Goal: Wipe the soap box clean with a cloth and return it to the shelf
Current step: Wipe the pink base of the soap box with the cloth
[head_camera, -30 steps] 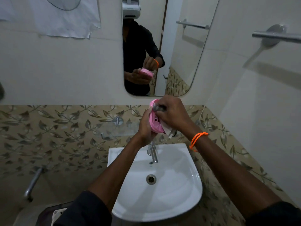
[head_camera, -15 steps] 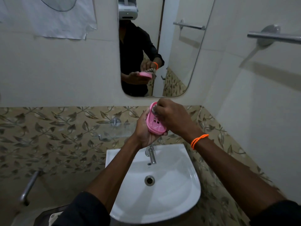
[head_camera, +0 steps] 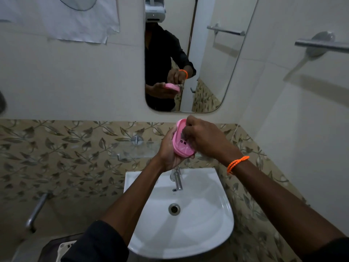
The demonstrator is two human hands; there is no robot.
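Soap box now tilted flatter.

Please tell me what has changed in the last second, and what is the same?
The soap box was turned in the left hand, so its open inside now faces up to the camera. The right hand moved its cloth from the far rim into the inside. Nothing was let go. Both hands remain above the sink.

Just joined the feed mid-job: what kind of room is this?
Most likely a small bathroom: a white wash basin with a tap, a wall mirror above, and a towel bar.
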